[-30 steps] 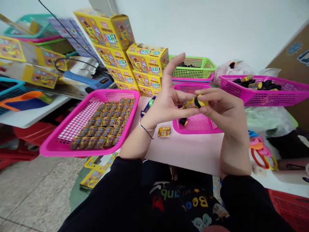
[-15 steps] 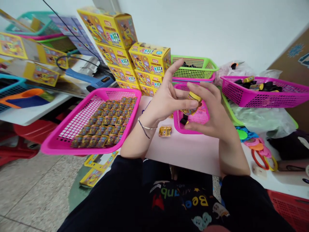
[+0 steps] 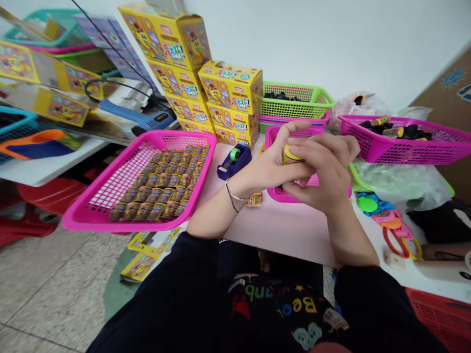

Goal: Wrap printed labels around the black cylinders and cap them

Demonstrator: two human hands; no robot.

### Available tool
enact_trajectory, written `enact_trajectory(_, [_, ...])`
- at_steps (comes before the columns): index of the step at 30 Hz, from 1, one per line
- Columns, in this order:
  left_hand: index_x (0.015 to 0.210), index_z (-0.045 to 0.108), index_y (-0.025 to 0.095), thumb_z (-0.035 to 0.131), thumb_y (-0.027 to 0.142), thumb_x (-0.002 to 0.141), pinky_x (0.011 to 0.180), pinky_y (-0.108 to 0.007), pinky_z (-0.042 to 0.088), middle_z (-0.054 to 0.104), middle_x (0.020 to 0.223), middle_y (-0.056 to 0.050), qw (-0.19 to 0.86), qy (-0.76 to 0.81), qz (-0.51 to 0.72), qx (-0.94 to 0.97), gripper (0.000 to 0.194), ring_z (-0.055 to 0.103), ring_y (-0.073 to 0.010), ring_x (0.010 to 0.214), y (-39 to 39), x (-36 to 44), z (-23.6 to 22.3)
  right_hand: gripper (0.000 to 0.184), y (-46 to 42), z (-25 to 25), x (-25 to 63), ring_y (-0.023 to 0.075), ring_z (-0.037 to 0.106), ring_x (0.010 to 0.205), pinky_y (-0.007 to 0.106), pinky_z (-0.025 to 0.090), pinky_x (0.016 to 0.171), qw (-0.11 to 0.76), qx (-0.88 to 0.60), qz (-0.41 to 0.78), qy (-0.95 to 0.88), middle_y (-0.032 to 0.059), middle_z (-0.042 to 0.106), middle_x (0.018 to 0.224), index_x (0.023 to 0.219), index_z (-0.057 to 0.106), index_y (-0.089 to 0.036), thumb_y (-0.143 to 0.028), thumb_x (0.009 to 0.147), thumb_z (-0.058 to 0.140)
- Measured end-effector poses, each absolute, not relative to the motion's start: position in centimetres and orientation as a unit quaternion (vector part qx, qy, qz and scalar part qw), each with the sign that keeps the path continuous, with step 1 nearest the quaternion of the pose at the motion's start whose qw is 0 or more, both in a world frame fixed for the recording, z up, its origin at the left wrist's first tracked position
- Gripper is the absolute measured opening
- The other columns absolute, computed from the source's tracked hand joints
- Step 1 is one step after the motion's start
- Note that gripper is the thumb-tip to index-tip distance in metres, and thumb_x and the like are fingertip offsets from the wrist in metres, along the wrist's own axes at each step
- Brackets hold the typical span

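Observation:
A small cup with a yellow end (image 3: 290, 154) is held between my two hands above a pink basket (image 3: 274, 193). My left hand (image 3: 274, 166) grips it from the left, its index finger stretched past it. My right hand (image 3: 327, 169) is curled around the cup from the right, fingers over its top. Most of the cup is hidden by the fingers. On the table, a small printed wrapper piece (image 3: 254, 199) lies just beyond my left wrist. A blue tape dispenser (image 3: 235, 162) with green tape stands to the left of my hands.
A large pink basket (image 3: 79, 223) with rows of small wrapped cups is at the left. Yellow printed boxes (image 3: 230, 93) are stacked behind. A blue heat gun (image 3: 136, 117) lies back left. A magenta basket (image 3: 405, 147) of black-and-yellow pieces stands right, with hair ties (image 3: 395, 242) nearer.
My right hand has moved in and closed over the cup beside my left. My left index finger has lowered. The tape dispenser, hidden behind my left arm before, now shows.

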State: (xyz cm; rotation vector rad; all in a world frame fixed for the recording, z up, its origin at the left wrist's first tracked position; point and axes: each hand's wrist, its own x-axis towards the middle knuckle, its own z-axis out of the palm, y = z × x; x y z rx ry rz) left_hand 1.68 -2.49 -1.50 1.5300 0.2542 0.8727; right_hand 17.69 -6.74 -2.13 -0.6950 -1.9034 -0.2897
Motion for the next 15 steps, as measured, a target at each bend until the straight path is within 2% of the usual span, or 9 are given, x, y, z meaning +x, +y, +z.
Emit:
enact_trajectory(3, [0.164,0.022,0.028,0.083,0.036,0.081,0.052,-0.024,0.045,0.054,0.064,0.015,0.677,0.043,0.346,0.647,0.103,0.054,-0.0095,0.050,-2.6,1.7,-1.3,0.055,-6.7,-1.7,17.4,0.0309,0.075,0.124,0.059,0.055,0.112,0.540,-0.252,-0.064,-0.800,-0.0038,0.083,0.129,0.138,0.061,-0.048,-0.029,0.091,0.080])
enact_trajectory(5, [0.163,0.024,0.027,0.083,0.035,0.080,0.052,-0.024,0.042,0.052,0.064,0.014,0.675,0.031,0.342,0.654,0.102,0.050,-0.0092,0.049,-2.4,1.5,-1.2,0.047,-6.5,-1.5,17.3,0.0285,0.074,0.127,0.056,0.061,0.109,0.541,-0.243,-0.038,-0.804,-0.0054,0.083,0.130,0.132,0.063,-0.049,-0.034,0.091,0.080])
enact_trajectory(7, [0.160,0.028,0.028,0.082,0.032,0.079,0.052,-0.024,0.040,0.051,0.067,0.012,0.627,0.070,0.368,0.683,0.097,0.050,-0.0095,0.053,-2.5,1.3,-1.1,0.036,-6.3,-1.4,17.4,0.0301,0.073,0.130,0.061,0.057,0.116,0.522,-0.274,-0.036,-0.807,-0.0060,0.083,0.130,0.124,0.067,-0.048,-0.038,0.091,0.079])
enact_trajectory(11, [0.157,0.023,0.032,0.080,0.027,0.081,0.052,-0.025,0.034,0.041,0.067,0.013,0.508,0.138,0.461,0.715,0.095,0.046,-0.0101,0.054,-3.6,1.1,-1.0,0.028,-5.9,-2.1,18.3,0.0370,0.073,0.127,0.076,0.040,0.132,0.475,-0.365,-0.021,-0.800,-0.0030,0.085,0.116,0.113,0.076,-0.045,-0.054,0.088,0.083])
enact_trajectory(15, [0.153,0.021,0.039,0.078,0.033,0.086,0.055,-0.026,0.039,0.043,0.064,0.014,0.467,0.135,0.513,0.707,0.089,0.051,-0.0111,0.055,-5.2,1.4,-1.0,0.023,-5.8,-3.6,19.6,0.0349,0.071,0.123,0.081,0.045,0.129,0.483,-0.378,0.059,-0.788,-0.0017,0.081,0.105,0.106,0.078,-0.047,-0.062,0.089,0.080])
